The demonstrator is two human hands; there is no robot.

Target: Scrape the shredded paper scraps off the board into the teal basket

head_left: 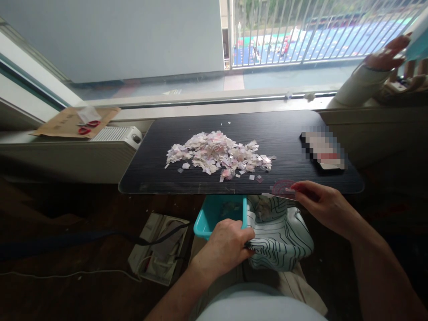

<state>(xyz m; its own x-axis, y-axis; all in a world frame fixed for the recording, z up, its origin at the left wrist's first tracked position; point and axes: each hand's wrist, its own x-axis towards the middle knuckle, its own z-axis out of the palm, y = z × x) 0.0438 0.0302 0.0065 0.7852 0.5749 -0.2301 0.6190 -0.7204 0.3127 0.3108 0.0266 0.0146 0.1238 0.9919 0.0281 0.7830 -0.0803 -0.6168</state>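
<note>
My right hand (316, 200) pinches a pink see-through protractor (283, 189) at the front edge of a dark table (150, 156). Several small paper scraps lie by the protractor's left end. My left hand (227, 243) is closed on the rims of a teal bin (203, 223) and a white container with black wavy lines (284, 245), held side by side below the table edge. Some scraps show inside both. On the tabletop spreads a heap of cut paper scraps (214, 151), mostly white with pale pink and purple.
A phone-like object (324, 149), blurred out, lies at the table's right. Red-handled scissors (88, 128) rest on a brown envelope (67, 122) at left. An open box (160, 249) sits on the floor. A wooden hand model (413, 73) stands by the window.
</note>
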